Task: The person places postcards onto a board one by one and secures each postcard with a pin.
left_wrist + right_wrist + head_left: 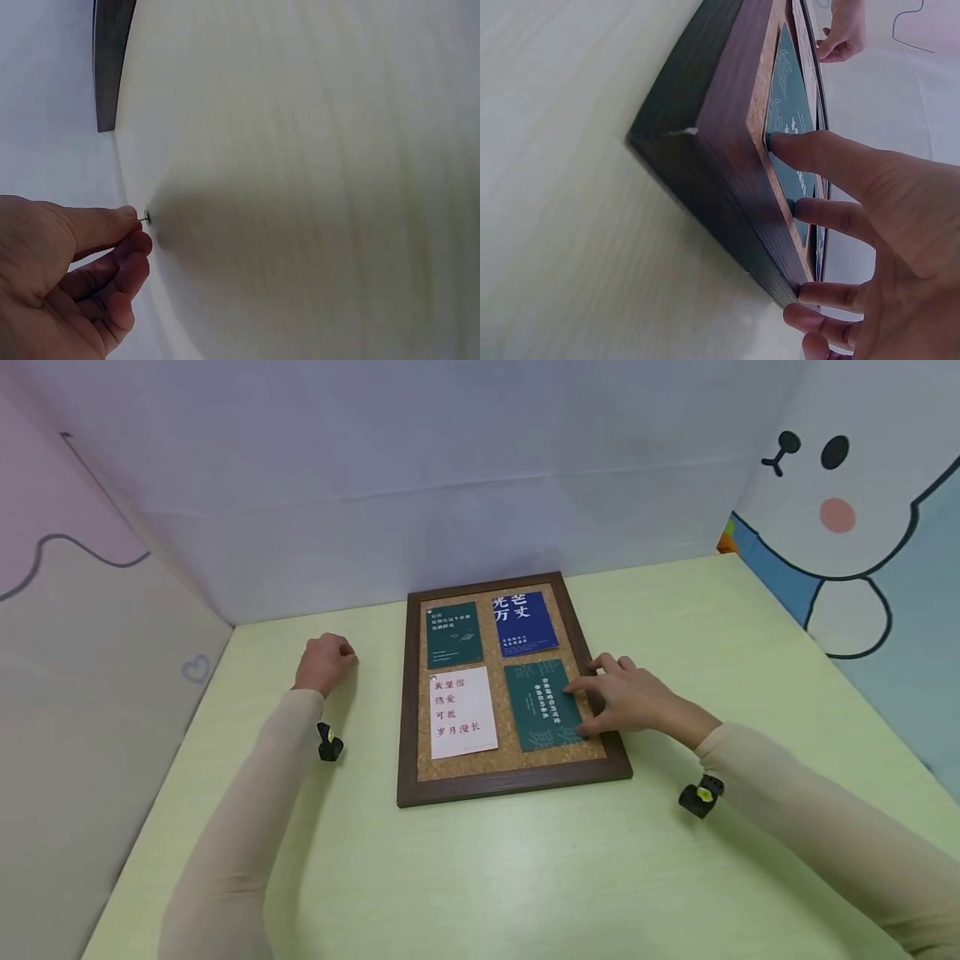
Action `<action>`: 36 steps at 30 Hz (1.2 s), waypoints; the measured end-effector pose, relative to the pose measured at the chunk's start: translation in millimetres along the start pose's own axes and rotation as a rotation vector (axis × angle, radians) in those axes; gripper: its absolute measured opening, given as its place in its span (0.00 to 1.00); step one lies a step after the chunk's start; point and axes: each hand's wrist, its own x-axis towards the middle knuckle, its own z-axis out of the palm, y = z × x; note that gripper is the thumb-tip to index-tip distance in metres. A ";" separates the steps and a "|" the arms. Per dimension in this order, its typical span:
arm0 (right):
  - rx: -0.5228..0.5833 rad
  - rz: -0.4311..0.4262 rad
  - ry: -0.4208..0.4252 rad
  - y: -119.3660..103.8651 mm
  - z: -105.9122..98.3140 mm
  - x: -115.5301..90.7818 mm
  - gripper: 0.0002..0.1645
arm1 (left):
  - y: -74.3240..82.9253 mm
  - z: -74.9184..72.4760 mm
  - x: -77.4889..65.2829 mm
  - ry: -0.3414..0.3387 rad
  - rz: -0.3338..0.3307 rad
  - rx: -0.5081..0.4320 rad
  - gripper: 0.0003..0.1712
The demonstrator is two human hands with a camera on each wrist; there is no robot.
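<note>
A brown-framed cork board (510, 768) lies on the table with several cards on it. My right hand (626, 697) reaches over its right side. Thumb and forefinger, spread apart, touch the edge of the lower right green card (536, 714); the other fingers extend over the frame, as the right wrist view shows. Left of the board, my left hand (324, 664) stays close to the tabletop. In the left wrist view its thumb and forefinger pinch a small thumbtack (143, 219), whose thin metal point shows; its head is hidden by the fingertips.
The board also bears a white card (462, 714), an upper left green card (454, 635) and a blue card (525, 625). Small tacks show at some card corners. A pale wall (450, 460) stands behind the light green table (510, 877).
</note>
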 end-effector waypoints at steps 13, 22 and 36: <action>-0.010 -0.005 -0.001 -1.2 -1.9 -0.3 0.39 | 0.8 -8.9 -4.2 -0.130 0.006 -0.014 0.15; -0.001 -0.013 -0.004 0.3 0.6 0.9 0.40 | -4.8 -16.1 -2.3 -0.337 0.061 -0.023 0.14; 0.011 -0.024 -0.016 2.2 -0.5 1.0 0.40 | -2.8 -19.8 -12.6 -0.262 0.001 -0.013 0.13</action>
